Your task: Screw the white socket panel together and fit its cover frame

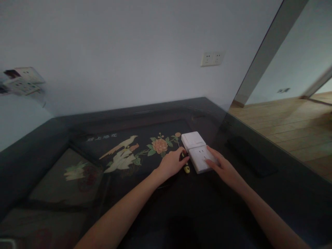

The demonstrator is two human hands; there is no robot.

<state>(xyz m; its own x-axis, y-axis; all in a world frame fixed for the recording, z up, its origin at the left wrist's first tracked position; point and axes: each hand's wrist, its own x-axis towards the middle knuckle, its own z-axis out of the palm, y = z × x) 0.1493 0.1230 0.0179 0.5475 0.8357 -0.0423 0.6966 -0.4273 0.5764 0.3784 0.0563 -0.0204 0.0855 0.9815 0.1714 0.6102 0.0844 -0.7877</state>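
Note:
Two white socket plates lie end to end on the dark tabletop. The nearer wall socket (197,155) has slots on its face, while the farther white plate (192,138) looks plainer. My right hand (220,164) grips the nearer socket at its right side, with the thumb on its face and the fingers along the far right edge. Just left of it, my left hand (173,160) has its thumb and fingers curled round a screwdriver (186,169) with a yellow and black handle. The screwdriver's thin shaft points away from me.
The glossy black table (155,200) bears a bird-and-flower picture (159,146). A long dark object (250,155) lies on the right. A double wall outlet (212,58) is behind, and more sockets with plugs (23,81) are at far left.

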